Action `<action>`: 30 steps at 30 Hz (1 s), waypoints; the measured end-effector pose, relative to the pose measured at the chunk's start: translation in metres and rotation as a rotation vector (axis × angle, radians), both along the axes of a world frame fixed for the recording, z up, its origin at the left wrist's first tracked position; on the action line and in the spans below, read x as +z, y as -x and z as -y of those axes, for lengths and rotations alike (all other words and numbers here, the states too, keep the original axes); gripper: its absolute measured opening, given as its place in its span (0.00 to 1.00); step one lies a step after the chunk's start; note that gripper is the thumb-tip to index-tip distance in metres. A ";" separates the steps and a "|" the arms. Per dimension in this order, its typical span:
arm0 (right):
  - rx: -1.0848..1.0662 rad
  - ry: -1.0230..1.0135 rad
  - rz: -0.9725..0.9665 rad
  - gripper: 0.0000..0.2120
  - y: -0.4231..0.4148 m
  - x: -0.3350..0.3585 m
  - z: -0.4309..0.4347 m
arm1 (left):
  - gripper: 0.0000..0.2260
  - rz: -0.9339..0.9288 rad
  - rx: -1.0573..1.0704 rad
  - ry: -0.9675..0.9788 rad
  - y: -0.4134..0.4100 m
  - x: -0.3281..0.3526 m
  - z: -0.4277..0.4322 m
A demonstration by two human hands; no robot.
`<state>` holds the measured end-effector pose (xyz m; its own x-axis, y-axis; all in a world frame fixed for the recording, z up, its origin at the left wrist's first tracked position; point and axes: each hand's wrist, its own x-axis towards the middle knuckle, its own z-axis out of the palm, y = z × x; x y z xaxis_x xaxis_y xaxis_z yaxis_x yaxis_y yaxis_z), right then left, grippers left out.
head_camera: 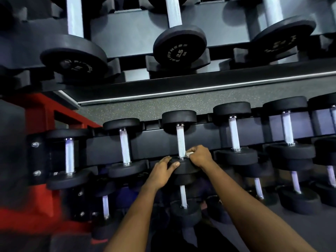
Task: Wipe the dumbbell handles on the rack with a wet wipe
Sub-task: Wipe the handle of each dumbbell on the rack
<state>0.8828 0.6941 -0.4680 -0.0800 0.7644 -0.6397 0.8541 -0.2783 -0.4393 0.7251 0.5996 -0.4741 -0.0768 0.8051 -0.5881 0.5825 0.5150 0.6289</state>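
This is a gym's free-weight area. A tiered dark steel dumbbell rack (pixel 154 142) fills the view. Its rails carry rows of black round-headed rubber dumbbells (pixel 231 110) with knurled silver metal handles (pixel 125 148), and those on the upper tier sit in black moulded cradles (pixel 241 55) along the rack's front edge. Up there, the round end face of one dumbbell head (pixel 179 48) bears raised lettering reading "FITNESS" and "25". More dumbbells sit on a lower tier beneath. Behind the middle tier shows grey speckled rubber flooring (pixel 145 110), usual in weight rooms, and a red painted steel frame (pixel 41 113) stands at the rack's left end.
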 end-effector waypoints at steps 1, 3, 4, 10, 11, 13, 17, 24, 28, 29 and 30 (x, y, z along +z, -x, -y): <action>-0.005 0.001 -0.001 0.12 0.000 0.000 0.001 | 0.27 -0.001 0.003 0.000 -0.001 0.000 0.000; -0.018 0.033 -0.034 0.12 0.001 -0.002 0.001 | 0.27 -0.004 0.010 -0.002 -0.002 0.001 0.001; -0.026 0.056 -0.055 0.11 0.002 -0.003 0.000 | 0.27 -0.007 0.011 -0.002 -0.003 0.001 0.001; 0.019 -0.031 0.016 0.12 0.003 0.005 -0.001 | 0.26 -0.008 0.012 -0.015 -0.003 0.001 0.003; 0.008 -0.046 0.023 0.12 0.003 0.005 0.001 | 0.26 -0.008 0.012 -0.016 -0.003 0.001 0.003; -0.010 -0.026 0.011 0.12 0.005 0.003 0.003 | 0.26 -0.002 0.015 -0.014 -0.004 0.001 0.003; 0.058 0.047 0.010 0.12 0.011 0.005 -0.001 | 0.27 -0.003 0.016 -0.005 -0.003 0.001 0.002; 0.064 -0.018 0.096 0.13 0.014 0.014 -0.001 | 0.27 0.000 0.016 -0.005 -0.005 -0.002 0.003; 0.107 -0.017 0.086 0.13 0.015 0.015 0.003 | 0.29 0.011 0.012 0.008 -0.006 -0.005 0.004; 0.118 -0.028 0.094 0.13 0.013 0.017 0.003 | 0.30 0.016 0.018 0.010 -0.007 -0.006 0.005; 0.130 -0.035 0.097 0.13 0.010 0.019 0.004 | 0.31 0.020 0.025 0.011 -0.008 -0.007 0.005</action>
